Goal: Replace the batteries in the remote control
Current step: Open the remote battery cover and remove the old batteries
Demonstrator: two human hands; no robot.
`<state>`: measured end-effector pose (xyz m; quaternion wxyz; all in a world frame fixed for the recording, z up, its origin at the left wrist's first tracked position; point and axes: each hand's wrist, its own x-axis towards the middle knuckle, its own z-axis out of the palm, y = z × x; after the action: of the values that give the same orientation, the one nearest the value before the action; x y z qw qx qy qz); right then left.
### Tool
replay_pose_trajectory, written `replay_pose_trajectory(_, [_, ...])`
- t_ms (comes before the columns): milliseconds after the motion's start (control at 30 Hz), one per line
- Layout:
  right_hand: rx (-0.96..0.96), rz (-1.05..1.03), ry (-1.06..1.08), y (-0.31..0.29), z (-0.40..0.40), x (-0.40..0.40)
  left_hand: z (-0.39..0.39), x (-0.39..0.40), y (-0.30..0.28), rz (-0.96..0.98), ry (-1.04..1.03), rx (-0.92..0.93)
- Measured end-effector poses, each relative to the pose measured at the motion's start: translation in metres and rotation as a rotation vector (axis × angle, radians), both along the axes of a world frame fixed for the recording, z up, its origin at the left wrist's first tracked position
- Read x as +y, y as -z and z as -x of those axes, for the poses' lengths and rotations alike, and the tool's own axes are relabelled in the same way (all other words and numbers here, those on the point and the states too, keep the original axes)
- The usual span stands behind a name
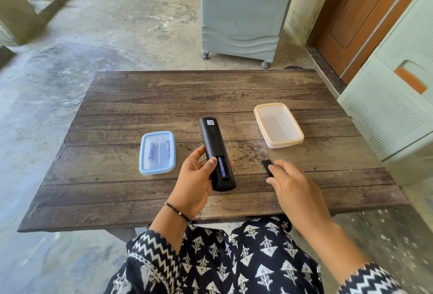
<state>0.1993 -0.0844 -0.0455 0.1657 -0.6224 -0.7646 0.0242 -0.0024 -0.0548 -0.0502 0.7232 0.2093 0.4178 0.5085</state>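
My left hand (195,181) grips a black remote control (214,146), back side up, over the wooden table (164,97). Its battery compartment (223,166) is uncovered and a purple battery shows inside. My right hand (290,185) pinches the small black battery cover (267,167) just above the table, to the right of the remote. A blue-lidded box (157,153) to the left holds two batteries seen through the lid. A closed cream-lidded box (278,125) stands at the right and looks empty.
A grey air cooler on wheels (243,12) stands on the concrete floor beyond the table's far edge. A pale green cabinet (398,106) and a wooden door (365,12) are to the right. My patterned clothing (234,258) lies below the near table edge.
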Motion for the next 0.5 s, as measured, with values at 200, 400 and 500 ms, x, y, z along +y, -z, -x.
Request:
replay_pose_trajectory(200, [0.273,-0.092,-0.211,-0.030,0.043,0.005,-0.002,-0.001,-0.002,-0.023,0.004,0.035])
replay_pose_trajectory(400, [0.102,0.009,-0.376,-0.026,0.060,0.018,-0.003,-0.004,-0.004,-0.077,0.028,0.107])
replay_pose_trajectory(500, [0.034,0.017,-0.429,-0.027,0.060,0.023,-0.003,-0.006,-0.004,-0.092,0.038,0.136])
